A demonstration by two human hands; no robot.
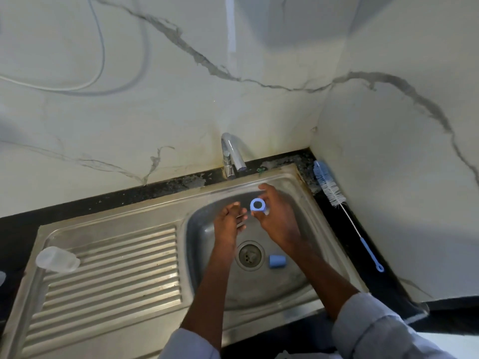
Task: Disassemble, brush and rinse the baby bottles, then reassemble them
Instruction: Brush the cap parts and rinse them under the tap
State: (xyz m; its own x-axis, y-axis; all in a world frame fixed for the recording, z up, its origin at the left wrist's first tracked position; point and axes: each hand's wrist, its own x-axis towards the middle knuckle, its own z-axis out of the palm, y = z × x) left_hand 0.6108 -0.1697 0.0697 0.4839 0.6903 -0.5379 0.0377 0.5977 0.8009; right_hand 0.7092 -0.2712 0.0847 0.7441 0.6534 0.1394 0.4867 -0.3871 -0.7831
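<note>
Both sleeves [375, 330] enter at bottom edge, arms reach over the sink [298, 304]. Blue cap [277, 261] lies on its side on the basin floor, just right of the drain [249, 255]. Clear bottle [57, 259] lies on its side on the drainboard [111, 278], far left. Right hand [277, 218]: grip holding a blue ring [257, 204] between thumb and fingers, opening facing the camera, above the basin under the tap [231, 154]. Left hand [229, 221]: grip wide, fingers loosely extended toward the ring, just beside it, not touching. Bottle brush [334, 193] lies on the dark surface [368, 244] right of the sink, bristles toward the wall.
</note>
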